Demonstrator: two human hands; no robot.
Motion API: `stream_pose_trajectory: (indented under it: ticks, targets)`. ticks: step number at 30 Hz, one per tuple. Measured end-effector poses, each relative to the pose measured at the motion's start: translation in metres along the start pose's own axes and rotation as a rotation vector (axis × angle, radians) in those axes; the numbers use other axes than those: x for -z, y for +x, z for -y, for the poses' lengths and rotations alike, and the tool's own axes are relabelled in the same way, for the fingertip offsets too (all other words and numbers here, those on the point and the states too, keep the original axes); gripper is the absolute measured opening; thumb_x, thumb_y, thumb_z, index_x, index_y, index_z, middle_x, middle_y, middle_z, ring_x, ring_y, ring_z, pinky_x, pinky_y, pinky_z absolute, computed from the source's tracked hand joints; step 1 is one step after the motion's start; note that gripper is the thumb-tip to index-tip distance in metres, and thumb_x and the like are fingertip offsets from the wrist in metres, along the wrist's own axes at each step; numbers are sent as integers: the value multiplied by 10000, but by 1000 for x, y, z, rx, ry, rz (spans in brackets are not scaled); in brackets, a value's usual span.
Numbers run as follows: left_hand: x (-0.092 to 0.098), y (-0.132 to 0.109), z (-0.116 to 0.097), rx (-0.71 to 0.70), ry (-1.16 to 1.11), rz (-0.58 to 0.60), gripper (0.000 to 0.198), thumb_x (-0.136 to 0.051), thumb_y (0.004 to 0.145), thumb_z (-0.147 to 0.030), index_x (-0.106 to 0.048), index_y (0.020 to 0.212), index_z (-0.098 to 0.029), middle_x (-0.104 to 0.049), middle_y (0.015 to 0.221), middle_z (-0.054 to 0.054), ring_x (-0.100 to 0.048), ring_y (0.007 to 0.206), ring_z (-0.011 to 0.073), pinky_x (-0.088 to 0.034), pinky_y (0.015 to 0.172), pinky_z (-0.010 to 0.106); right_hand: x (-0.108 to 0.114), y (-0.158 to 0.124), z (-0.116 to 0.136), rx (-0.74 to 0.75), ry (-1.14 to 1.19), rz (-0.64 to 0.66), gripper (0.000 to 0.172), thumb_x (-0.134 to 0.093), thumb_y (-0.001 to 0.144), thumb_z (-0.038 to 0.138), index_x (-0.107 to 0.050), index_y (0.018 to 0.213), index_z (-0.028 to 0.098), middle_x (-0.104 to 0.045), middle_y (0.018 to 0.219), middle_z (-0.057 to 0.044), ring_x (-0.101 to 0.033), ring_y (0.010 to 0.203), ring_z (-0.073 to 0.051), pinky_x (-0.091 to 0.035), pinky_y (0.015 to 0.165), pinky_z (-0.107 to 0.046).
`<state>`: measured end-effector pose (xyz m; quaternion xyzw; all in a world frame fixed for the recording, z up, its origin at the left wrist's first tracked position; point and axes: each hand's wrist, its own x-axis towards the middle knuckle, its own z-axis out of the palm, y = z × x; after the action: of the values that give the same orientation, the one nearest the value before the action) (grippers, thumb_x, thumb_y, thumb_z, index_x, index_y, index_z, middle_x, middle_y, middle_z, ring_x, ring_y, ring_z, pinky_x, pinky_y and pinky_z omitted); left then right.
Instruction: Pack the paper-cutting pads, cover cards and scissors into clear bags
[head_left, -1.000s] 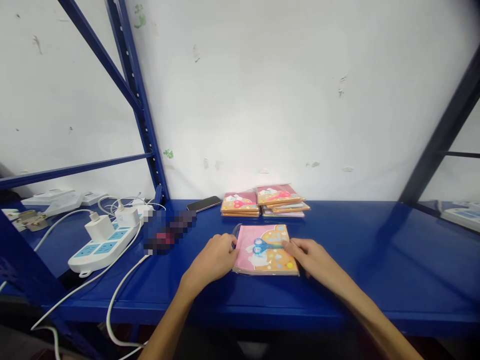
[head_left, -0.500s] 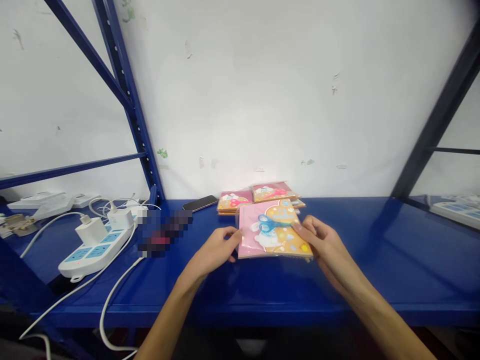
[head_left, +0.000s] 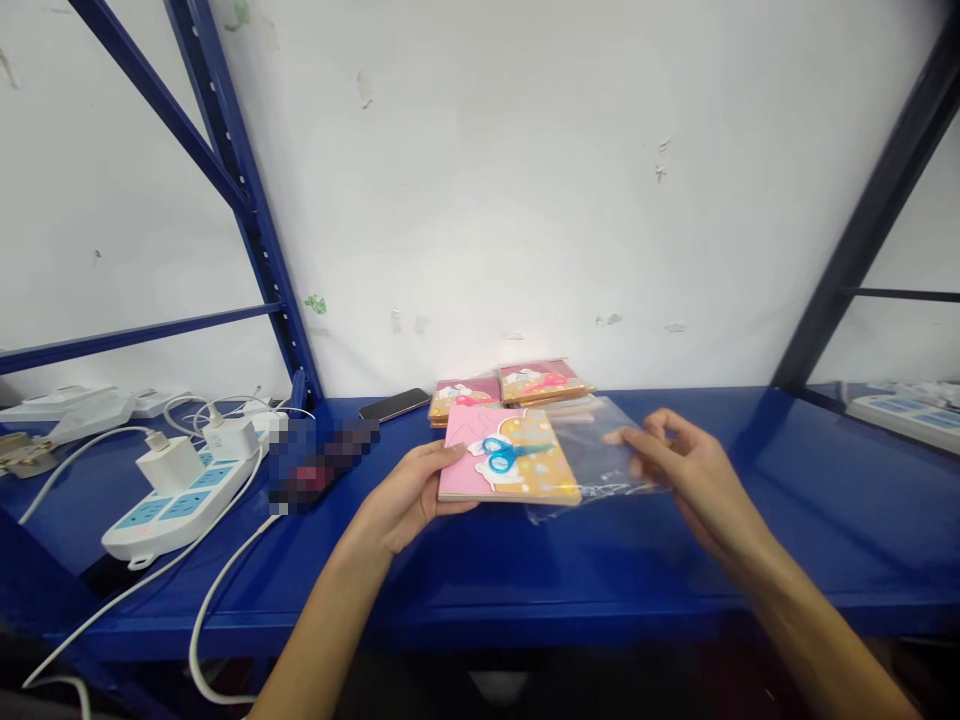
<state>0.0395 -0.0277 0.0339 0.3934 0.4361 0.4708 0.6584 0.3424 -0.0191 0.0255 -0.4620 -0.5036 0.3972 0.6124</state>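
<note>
**Pink scissors book now out of its clear bag**

The left hand (head_left: 405, 495) clamps the pink scissors book (head_left: 510, 456), now drawn leftward, its right end overlapping the clear plastic bag (head_left: 604, 450). The right hand (head_left: 694, 475) touches the bag, its grip unclear. Bagged books (head_left: 544, 380) sit behind on the blue shelf (head_left: 750, 560).

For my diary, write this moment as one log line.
left hand: holds pink craft book | right hand: on clear plastic bag

2 stacks (head_left: 546, 381) block behind (phone (head_left: 394, 404) left).
</note>
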Motion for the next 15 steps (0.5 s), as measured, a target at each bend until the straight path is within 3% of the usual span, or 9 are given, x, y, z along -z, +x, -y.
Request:
stream_pose_trajectory:
  ticks: [5, 7, 9, 12, 13, 15]
  targets:
    - [6, 2, -3, -25, -22, -16, 313, -668, 908, -163, -667, 1202, -55, -794, 1028, 167, -762, 755, 201, -653, 665, 302, 51, 23, -12, -42, -191, -86, 493, -830, 716, 505, -411, 789, 257, -794, 915, -63, -532, 498, -127, -404, 490, -264]
    - [8, 3, -4, -36, -28, -17, 335, -658, 913, -152, -653, 1235, -56, -792, 1057, 171, -765, 765, 200, -654, 673, 302, 69, 32, -23, -85, -464, -74, 403, -764, 751, 548, -523, 895, 259, -792, 908, -94, -625, 564, -206, -465, 541, -327]
    - [8, 3, -4, -51, -38, -9, 352, -653, 919, -147, -644, 1259, -58, -789, 1086, 175, -767, 776, 203, -653, 674, 298, 79, 38, -32, -1, -842, -123, 391, -671, 815, 557, -628, 1021, 227, -779, 964, -146, -701, 744, -310, -514, 667, -420]
    - [6, 0, -6, -62, -62, 24, 387, -656, 921, -151, -636, 1296, -60, -781, 1137, 183, -777, 826, 222, -652, 699, 297, 71, 36, -33, 224, -1112, -213, 417, -534, 917, 531, -701, 1091, 190, -753, 1075, -177, -691, 986, -369, -495, 844, -476]
    - [5, -1, -7, -62, -68, 40, 409, -659, 919, -152, -628, 1316, -60, -775, 1160, 187, -780, 855, 233, -652, 713, 299, 63, 33, -29, 246, -1070, -195, 427, -497, 946, 542, -716, 1072, 197, -758, 1064, -160, -692, 982, -349, -494, 848, -455]
    - [3, -4, -8, -55, -72, 69, 461, -674, 911, -156, -604, 1358, -65, -764, 1199, 192, -781, 921, 253, -653, 749, 309, 41, 23, -20, 149, -864, -47, 508, -446, 974, 638, -743, 990, 225, -779, 935, -102, -700, 791, -270, -500, 732, -381]
